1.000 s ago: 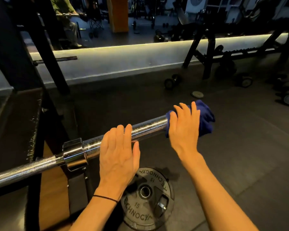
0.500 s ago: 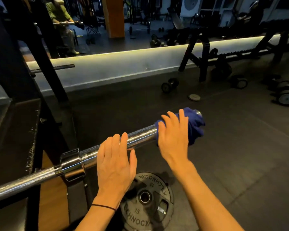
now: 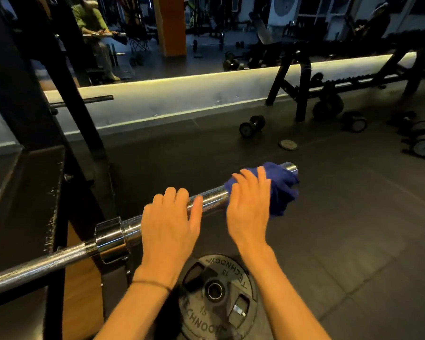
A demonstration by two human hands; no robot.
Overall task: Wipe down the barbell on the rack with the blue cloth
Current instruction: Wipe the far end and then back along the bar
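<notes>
Two hands are lying on the chrome sleeve of the barbell point(image 3: 212, 196), which is sitting on the black rack point(image 3: 59, 168) and sticking out to the right over the dark floor. The left hand point(image 3: 168, 224) is resting palm-down on the bare sleeve just beside the collar, its fingers draped loosely over the top and gripping nothing. The right hand point(image 3: 249, 204) is lying further out, fingers curving over the blue cloth point(image 3: 281, 186) and pressing it against the sleeve near the tip — the cloth is bunching around the bar, with only the shiny end cap showing beyond it. Below the hands, a black weight plate point(image 3: 219, 298) is lying on the floor.
</notes>
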